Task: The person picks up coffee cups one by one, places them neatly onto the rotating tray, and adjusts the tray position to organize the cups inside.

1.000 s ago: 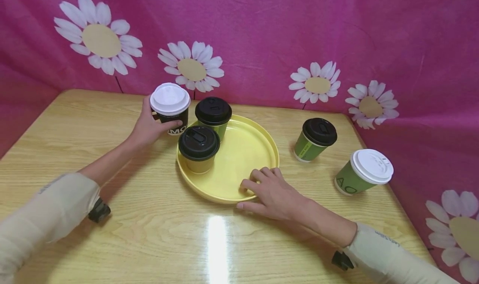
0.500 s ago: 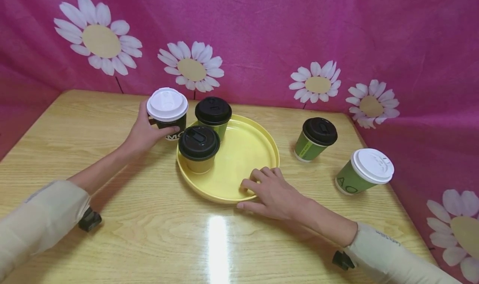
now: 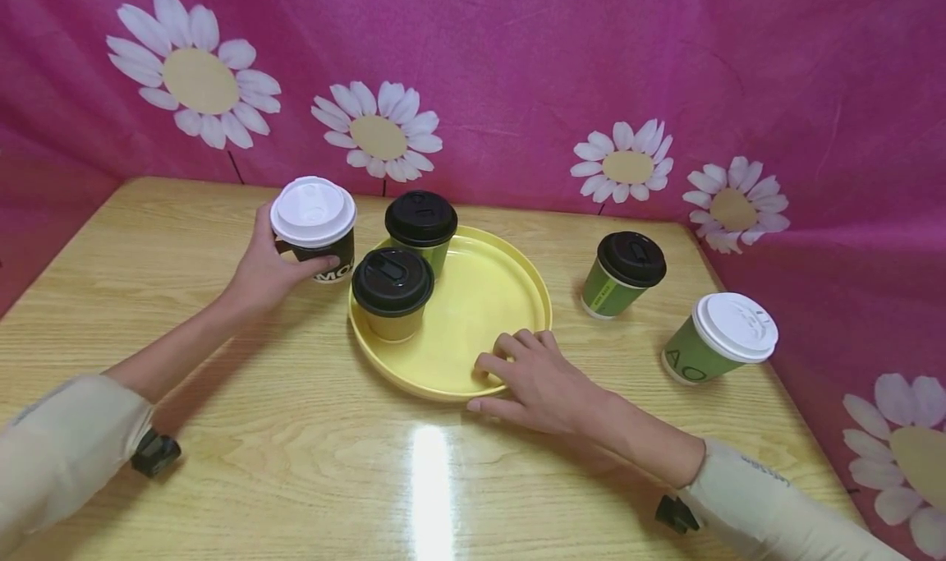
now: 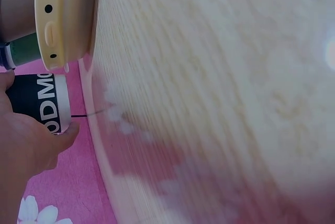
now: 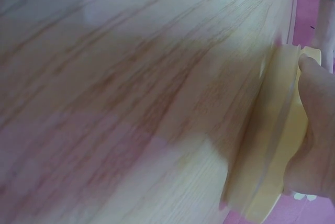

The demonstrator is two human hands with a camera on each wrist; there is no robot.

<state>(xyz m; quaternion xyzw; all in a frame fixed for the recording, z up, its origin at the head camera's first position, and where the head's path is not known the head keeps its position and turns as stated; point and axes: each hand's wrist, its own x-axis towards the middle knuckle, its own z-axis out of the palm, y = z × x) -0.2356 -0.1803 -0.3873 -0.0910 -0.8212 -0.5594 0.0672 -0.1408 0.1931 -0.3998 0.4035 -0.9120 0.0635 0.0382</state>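
Observation:
In the head view my left hand (image 3: 269, 265) grips a black paper coffee cup (image 3: 332, 267) with a white lid (image 3: 314, 209), just left of the round yellow tray (image 3: 484, 314). The left wrist view has white lettering on that cup (image 4: 42, 101), whose base is apart from the table. My right hand (image 3: 543, 384) holds the tray's near right rim, thumb outside and fingers curled over the edge. Two black-lidded coffee cups are on the tray's left side: a tan one (image 3: 395, 324) in front, a green one (image 3: 438, 257) behind.
Right of the tray stand a green cup with a black lid (image 3: 613, 290) and a green cup with a white lid (image 3: 698, 356). A pink cloth (image 3: 502, 93) with printed daisies hangs behind the wooden table (image 3: 296, 462).
My left hand has moved left and slightly toward me with the black cup, away from the tray. My right hand and the tray have stayed in place.

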